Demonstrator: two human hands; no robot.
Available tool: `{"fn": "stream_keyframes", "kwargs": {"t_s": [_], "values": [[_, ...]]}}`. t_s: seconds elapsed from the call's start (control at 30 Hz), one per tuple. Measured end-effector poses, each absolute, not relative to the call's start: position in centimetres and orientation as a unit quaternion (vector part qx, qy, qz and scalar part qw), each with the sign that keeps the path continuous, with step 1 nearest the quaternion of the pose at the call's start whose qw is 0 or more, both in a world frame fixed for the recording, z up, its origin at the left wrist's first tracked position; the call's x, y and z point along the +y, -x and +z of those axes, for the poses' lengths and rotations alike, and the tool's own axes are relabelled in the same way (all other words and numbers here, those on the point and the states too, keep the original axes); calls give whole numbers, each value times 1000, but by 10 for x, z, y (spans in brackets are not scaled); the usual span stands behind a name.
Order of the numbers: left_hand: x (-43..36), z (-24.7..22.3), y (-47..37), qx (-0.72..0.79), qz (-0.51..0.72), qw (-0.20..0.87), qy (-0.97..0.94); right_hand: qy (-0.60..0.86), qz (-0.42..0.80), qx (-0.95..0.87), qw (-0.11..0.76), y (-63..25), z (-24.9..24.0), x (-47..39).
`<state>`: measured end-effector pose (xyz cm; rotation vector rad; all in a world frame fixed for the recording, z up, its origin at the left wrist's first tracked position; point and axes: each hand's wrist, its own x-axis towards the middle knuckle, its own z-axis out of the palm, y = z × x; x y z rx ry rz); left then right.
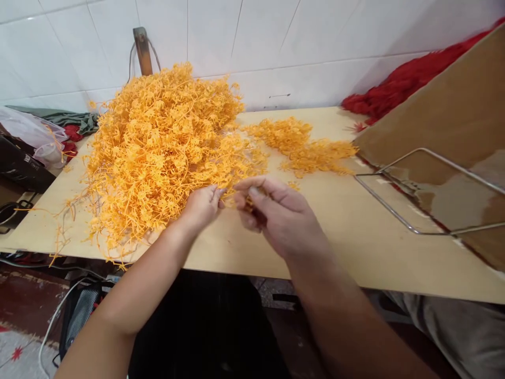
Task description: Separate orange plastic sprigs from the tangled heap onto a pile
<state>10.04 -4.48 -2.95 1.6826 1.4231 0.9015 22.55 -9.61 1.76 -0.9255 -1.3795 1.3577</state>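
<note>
The left hand [203,205] and the right hand [278,210] were near each other above the front part of the worktop [244,252], fingertips turned toward one another with a narrow space between. The left hand's fingers were drawn close together at the front right edge of a big orange flower heap [153,142]; whether they gripped a stem could not be told. The right hand was loosely curled, its thumb near the forefinger, with bits of orange showing around the fingers; blur hid whether it held any of them.

The orange flower heap rose beyond the left hand and spread to its left, its thin stems and spiky blossoms tangled together. Beyond the right hand, and slightly to its right, loose orange sprigs [292,139] lay flat on the worktop. Farther right of that hand stood a bent metal wire frame [414,230] in front of a slanted brown board [437,110], and behind the board was a red heap [414,76]. Far to the left of the left hand, past the orange flower heap, were a clear plastic bag [29,126] and a green cloth [81,120].
</note>
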Motion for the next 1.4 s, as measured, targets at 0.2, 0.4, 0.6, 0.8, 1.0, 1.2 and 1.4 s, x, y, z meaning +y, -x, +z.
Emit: {"fn": "stream_keyframes", "kwargs": {"t_s": [0.2, 0.4, 0.6, 0.8, 1.0, 1.2, 1.4], "values": [[-48, -27, -103, 569, 197, 127, -788, 583, 261, -664, 390, -232, 4, -51], [-47, -27, -102, 577, 174, 104, -791, 591, 160, -736, 289, -223, -14, -50], [-46, -25, -100, 571, 144, 94, -803, 523, 191, -783, 279, -234, -13, -61], [-50, -21, -102, 569, 99, 82, -812, 486, 229, -781, 319, -233, -15, -74], [-39, -22, -102, 610, 102, 108, -779, 444, 190, -820, 308, -220, -3, -123], [-36, -27, -97, 620, 146, 134, -759, 408, 365, -745, 380, -234, 11, -132], [-42, -30, -98, 621, 137, 123, -762, 446, 513, -558, 476, -249, -2, -81]]}}
